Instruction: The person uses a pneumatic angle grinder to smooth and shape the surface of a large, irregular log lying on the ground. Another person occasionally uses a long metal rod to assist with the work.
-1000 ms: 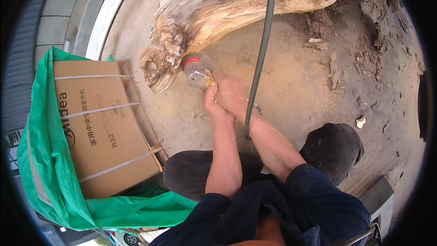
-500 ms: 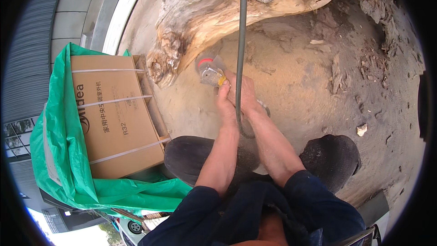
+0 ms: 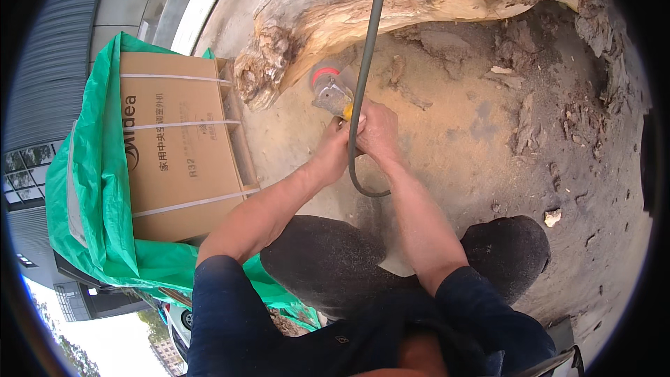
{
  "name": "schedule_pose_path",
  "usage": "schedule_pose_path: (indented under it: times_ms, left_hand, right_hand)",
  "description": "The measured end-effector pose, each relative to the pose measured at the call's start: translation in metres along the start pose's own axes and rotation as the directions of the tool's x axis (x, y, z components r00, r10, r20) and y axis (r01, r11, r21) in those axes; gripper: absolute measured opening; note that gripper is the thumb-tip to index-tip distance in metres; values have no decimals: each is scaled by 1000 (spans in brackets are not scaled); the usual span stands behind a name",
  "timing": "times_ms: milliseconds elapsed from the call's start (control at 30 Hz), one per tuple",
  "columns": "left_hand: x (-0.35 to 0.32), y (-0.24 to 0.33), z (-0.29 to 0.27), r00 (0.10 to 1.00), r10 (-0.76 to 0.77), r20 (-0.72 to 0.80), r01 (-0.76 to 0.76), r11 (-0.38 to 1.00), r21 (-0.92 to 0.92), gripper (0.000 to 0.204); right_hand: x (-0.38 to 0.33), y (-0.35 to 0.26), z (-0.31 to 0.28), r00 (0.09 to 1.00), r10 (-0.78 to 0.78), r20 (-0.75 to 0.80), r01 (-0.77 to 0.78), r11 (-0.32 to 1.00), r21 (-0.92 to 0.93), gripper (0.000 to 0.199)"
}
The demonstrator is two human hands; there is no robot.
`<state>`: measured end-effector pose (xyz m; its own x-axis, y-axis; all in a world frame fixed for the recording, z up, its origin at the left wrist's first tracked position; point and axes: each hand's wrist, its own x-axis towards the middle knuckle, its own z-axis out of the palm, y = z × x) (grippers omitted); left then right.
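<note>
Since the earlier frame, the left hand (image 3: 332, 149) had slid back from the head of the grinder (image 3: 332, 98), and its elbow had swung outward. The right hand (image 3: 379, 131) was wrapped around the tool's body; the left met it there, though I could not tell whether its fingers were clamped. The grinder's head lay just beside the knotty end of a big log (image 3: 391, 12). A dark hose (image 3: 368, 49) crossed before the hands. Farther left stood a strapped cardboard box (image 3: 178, 188), partly wrapped in green tarp (image 3: 98, 202).
</note>
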<state>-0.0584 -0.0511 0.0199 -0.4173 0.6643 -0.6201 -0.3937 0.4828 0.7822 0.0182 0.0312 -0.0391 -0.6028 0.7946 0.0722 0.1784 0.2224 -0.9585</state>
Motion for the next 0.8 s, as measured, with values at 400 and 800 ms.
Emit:
schedule_pose_path:
  times_ms: [400, 800]
  left_hand:
    - [13, -20, -46, 962, 144, 234, -123, 987, -102, 77]
    - [19, -10, -57, 973, 223, 60, -215, 969, -123, 67]
  right_hand:
    - [-3, 4, 31, 992, -111, -63, 100, 984, -148, 31]
    - [18, -10, 59, 998, -55, -23, 52, 988, -145, 21]
